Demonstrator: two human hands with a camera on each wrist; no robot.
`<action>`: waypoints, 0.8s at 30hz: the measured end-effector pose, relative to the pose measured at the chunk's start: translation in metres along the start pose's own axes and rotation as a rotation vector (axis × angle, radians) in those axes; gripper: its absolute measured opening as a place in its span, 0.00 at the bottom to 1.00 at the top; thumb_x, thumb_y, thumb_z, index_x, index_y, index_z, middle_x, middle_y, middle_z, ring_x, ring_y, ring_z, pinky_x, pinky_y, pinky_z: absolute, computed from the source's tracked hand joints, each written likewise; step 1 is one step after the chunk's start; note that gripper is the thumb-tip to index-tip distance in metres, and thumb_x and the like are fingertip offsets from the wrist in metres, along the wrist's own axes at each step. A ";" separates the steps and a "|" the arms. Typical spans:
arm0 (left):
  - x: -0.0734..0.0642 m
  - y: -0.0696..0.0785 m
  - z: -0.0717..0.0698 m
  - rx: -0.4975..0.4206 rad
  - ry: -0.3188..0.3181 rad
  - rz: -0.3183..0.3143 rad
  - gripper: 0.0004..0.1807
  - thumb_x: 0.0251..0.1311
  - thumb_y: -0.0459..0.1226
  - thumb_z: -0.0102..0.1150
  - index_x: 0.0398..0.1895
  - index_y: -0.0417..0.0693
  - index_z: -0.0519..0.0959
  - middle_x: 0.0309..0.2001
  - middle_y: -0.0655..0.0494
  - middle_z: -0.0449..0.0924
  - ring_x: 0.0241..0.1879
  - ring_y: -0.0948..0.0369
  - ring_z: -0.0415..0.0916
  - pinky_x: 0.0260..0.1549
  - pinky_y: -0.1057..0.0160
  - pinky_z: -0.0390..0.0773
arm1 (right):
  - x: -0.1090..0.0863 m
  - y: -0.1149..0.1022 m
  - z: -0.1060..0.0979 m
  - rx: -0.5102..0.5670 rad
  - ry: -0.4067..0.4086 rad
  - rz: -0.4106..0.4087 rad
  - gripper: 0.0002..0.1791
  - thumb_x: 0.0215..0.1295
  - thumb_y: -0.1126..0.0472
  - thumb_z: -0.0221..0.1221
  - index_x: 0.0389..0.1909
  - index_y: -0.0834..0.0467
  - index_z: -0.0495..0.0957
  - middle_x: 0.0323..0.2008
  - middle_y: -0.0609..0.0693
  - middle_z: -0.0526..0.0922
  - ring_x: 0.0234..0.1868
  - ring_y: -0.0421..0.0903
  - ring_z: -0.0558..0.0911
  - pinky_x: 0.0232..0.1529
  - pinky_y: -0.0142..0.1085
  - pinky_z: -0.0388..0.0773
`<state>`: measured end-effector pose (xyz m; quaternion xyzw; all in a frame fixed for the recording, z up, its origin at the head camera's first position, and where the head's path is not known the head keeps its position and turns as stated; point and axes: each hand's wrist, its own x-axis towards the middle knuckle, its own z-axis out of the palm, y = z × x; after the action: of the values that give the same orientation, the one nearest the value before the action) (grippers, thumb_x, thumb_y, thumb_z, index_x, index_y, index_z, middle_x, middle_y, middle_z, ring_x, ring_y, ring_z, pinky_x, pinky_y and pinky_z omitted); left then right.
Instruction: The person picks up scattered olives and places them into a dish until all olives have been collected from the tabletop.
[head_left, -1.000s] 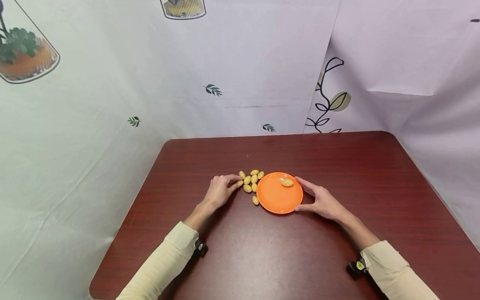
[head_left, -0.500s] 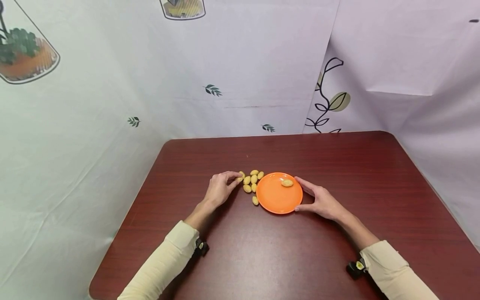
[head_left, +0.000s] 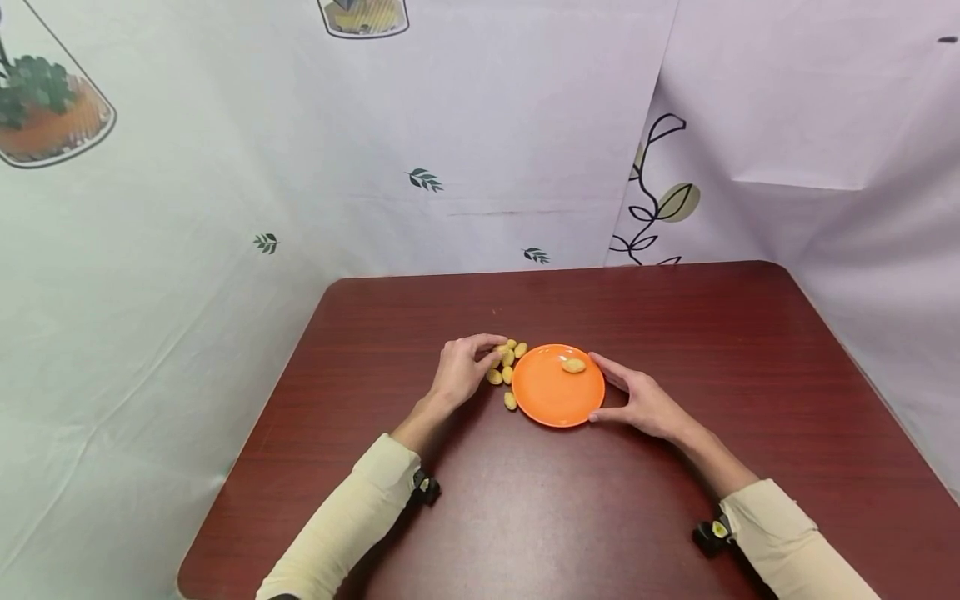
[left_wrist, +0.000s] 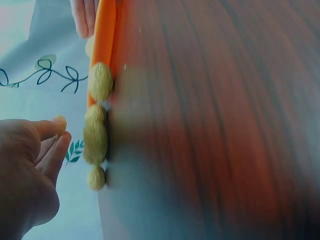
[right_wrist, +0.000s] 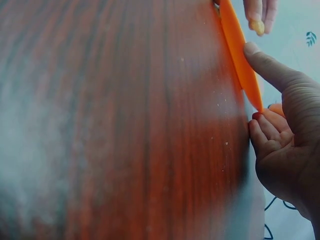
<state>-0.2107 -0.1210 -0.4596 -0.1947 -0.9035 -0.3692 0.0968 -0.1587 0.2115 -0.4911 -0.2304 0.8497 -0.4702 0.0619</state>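
In the head view my left hand [head_left: 461, 368] is over the left part of a loose group of yellow oval peanuts in their shells [head_left: 507, 375]. Thumb and fingers pinch one peanut [left_wrist: 61, 122], held above the table as the left wrist view shows. An orange plate [head_left: 551, 396] lies just right of the group, with a single peanut [head_left: 574, 365] on it near its upper right rim. My right hand [head_left: 649, 407] holds that plate by its right edge, thumb at the near side and fingers at the far side. Some peanuts are partly hidden by the left hand.
Everything lies on a dark red wooden table [head_left: 645, 508]. White patterned sheeting [head_left: 480, 125] stands behind it and at its sides. One peanut [head_left: 511, 401] sits apart, near the plate's left rim. A dark camera band [head_left: 426, 487] is on the left wrist.
The left hand has picked a peanut from the left of the group, lifted it and moved rightward over the others, toward the plate. The right hand and plate have stayed put.
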 end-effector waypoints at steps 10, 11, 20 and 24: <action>0.011 0.021 0.035 -0.071 -0.024 -0.005 0.13 0.69 0.38 0.72 0.54 0.47 0.90 0.48 0.57 0.91 0.45 0.61 0.90 0.45 0.64 0.86 | 0.000 -0.001 0.000 -0.005 -0.004 0.010 0.59 0.56 0.54 0.81 0.82 0.65 0.58 0.80 0.61 0.63 0.78 0.60 0.66 0.71 0.22 0.59; 0.012 0.023 0.038 -0.070 -0.024 -0.007 0.12 0.69 0.38 0.72 0.53 0.48 0.90 0.48 0.57 0.91 0.45 0.62 0.90 0.45 0.65 0.86 | -0.001 -0.001 0.000 -0.010 -0.003 0.009 0.58 0.56 0.53 0.81 0.82 0.65 0.58 0.80 0.62 0.63 0.78 0.60 0.66 0.73 0.27 0.61; 0.020 0.034 0.059 -0.082 -0.035 -0.046 0.11 0.69 0.40 0.72 0.51 0.51 0.91 0.47 0.59 0.92 0.44 0.66 0.89 0.45 0.69 0.84 | -0.002 -0.002 0.000 -0.026 0.018 -0.023 0.57 0.57 0.54 0.81 0.81 0.66 0.60 0.78 0.64 0.65 0.77 0.63 0.68 0.68 0.19 0.57; 0.022 0.039 0.067 -0.072 -0.035 -0.052 0.11 0.70 0.40 0.71 0.51 0.51 0.91 0.47 0.59 0.92 0.45 0.67 0.89 0.44 0.72 0.83 | -0.001 -0.002 0.000 -0.031 0.019 -0.021 0.57 0.57 0.53 0.81 0.81 0.66 0.60 0.78 0.64 0.66 0.76 0.62 0.68 0.73 0.27 0.61</action>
<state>-0.2161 -0.0423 -0.4754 -0.1808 -0.8959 -0.4006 0.0645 -0.1568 0.2112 -0.4895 -0.2358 0.8549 -0.4598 0.0453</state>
